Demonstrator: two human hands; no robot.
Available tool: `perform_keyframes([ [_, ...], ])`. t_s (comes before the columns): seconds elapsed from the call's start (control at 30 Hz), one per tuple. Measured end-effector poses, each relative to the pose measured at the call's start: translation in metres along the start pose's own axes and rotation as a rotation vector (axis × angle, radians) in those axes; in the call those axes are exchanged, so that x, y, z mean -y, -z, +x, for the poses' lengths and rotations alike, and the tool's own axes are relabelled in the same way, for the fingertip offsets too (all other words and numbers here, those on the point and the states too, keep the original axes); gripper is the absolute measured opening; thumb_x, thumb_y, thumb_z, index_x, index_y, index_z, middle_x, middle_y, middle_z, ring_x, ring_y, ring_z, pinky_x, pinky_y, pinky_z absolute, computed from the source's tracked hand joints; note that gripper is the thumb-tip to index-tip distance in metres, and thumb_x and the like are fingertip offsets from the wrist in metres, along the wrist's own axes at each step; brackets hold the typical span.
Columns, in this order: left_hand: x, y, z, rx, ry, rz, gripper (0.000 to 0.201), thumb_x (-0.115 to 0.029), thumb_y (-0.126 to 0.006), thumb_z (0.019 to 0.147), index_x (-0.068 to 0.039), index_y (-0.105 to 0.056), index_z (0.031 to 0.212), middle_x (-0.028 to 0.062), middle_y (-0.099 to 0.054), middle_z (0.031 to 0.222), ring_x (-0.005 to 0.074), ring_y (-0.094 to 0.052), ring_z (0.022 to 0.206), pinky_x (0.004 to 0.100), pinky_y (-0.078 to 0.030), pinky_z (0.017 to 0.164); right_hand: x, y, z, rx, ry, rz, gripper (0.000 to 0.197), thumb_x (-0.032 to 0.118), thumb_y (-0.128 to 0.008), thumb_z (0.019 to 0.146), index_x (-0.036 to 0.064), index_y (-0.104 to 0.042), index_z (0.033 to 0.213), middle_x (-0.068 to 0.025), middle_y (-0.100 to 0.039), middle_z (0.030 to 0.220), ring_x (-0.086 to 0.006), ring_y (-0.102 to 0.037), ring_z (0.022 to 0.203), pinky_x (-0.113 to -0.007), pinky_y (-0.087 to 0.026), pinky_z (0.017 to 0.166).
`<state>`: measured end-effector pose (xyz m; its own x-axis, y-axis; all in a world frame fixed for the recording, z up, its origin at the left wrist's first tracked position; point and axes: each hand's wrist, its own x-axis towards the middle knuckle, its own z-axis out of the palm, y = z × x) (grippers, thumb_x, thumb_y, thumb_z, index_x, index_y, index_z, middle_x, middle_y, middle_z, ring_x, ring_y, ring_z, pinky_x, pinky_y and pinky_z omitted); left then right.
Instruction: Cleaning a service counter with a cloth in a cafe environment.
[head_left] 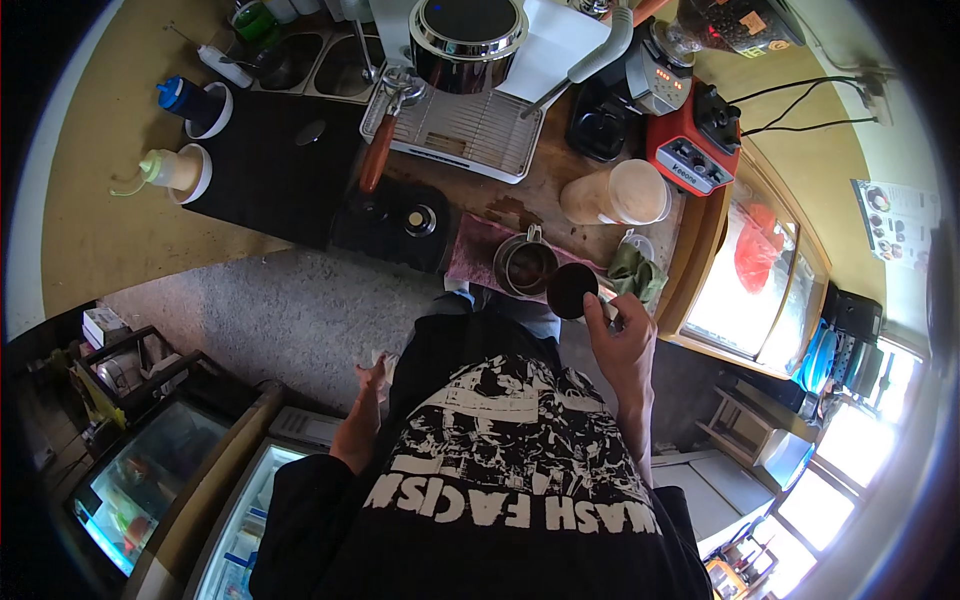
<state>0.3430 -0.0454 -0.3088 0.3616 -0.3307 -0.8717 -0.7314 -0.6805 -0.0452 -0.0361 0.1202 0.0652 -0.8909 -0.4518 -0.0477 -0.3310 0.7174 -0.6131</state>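
Note:
My right hand (622, 335) is closed on a small round cup (573, 291) with a dark inside, tilted over the counter's front edge. Just left of that cup is a metal pitcher (526, 264) with a handle and dark contents. It rests on a pink cloth (475, 250). Low at my left side, away from the counter, my left hand (372, 378) has its fingers curled by something pale and crumpled. What that pale thing is stays unclear. A crumpled green cloth (636, 272) lies close to my right hand.
An espresso machine (450, 130) stands at the back, with a wooden-handled portafilter (378, 150) on its tray. Rightward are a lidded tub (615, 192), a red blender base (695, 145) and a glass case (750, 270). A tamper (420, 220) and squeeze bottles (172, 170) sit leftward.

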Motion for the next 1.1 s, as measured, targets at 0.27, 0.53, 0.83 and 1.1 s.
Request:
perform_keyframes([
  [0.27,0.026,-0.027,0.104,-0.07,0.045,-0.167,0.111,-0.056,-0.077,0.076,-0.021,-0.01,0.157,0.0214,-0.026,0.158,0.0451,-0.034,0.139,0.0652,-0.038,0.102,0.009,0.002,0.005,0.03,0.0,-0.012,0.034,0.021,-0.075,0.086,-0.0023,-0.057,0.07,-0.012,-0.051,0.064,-0.0232,-0.048,0.053,-0.036,-0.037,0.052],
  [0.53,-0.02,-0.018,0.014,0.02,0.106,-0.271,0.099,-0.052,-0.077,0.077,-0.018,-0.025,0.153,0.0199,-0.02,0.159,0.0439,-0.033,0.14,0.0651,-0.037,0.103,0.009,-0.001,0.003,0.027,-0.054,-0.055,0.033,0.021,-0.075,0.086,-0.0023,-0.058,0.07,-0.012,-0.053,0.065,-0.022,-0.05,0.053,-0.036,-0.038,0.052],
  [0.83,0.05,-0.007,0.144,-0.026,-0.336,0.484,0.063,-0.044,-0.066,0.084,0.002,-0.055,0.125,0.0219,-0.066,0.117,0.0362,-0.065,0.106,0.0429,-0.054,0.091,0.011,0.002,0.008,0.064,-0.064,-0.018,0.034,0.022,-0.075,0.086,-0.0026,-0.059,0.069,-0.0119,-0.053,0.065,-0.0217,-0.048,0.053,-0.036,-0.038,0.052],
  [1.1,0.024,0.003,0.047,0.162,-0.584,0.828,0.047,-0.047,-0.045,0.095,-0.01,-0.067,0.115,0.0258,-0.061,0.119,0.042,-0.061,0.108,0.0513,-0.046,0.095,0.011,-0.002,0.003,0.033,-0.057,-0.029,0.033,0.022,-0.076,0.085,-0.0026,-0.06,0.07,-0.0121,-0.053,0.065,-0.0217,-0.047,0.053,-0.036,-0.037,0.051],
])
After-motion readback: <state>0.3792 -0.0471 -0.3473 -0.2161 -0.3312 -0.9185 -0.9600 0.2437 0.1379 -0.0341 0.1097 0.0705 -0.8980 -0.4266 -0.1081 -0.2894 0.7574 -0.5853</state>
